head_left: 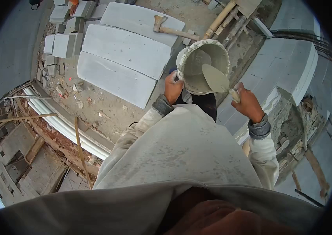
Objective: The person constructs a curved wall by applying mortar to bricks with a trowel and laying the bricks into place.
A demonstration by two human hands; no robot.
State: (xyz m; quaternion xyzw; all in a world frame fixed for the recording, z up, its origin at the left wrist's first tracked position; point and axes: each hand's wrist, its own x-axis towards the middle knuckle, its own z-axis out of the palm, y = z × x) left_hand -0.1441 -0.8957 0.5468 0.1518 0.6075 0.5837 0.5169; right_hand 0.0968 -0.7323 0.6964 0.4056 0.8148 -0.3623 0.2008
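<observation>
The mortar-crusted white plastic bucket (221,59) is gripped at its rim by the left hand (173,89) – presumably to steady it. The grey-coated, leaf-shaped trowel (215,79) is grasped by its handle in the right hand (249,103), blade over the bucket's mouth – likely so drips are caught.

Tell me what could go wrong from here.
The left hand holds the bucket by its rim, so it might tip if that grip slips. The trowel, in the right hand, could catch the rim. The axe juts past the slab near the bucket; a bump might knock it off.
</observation>
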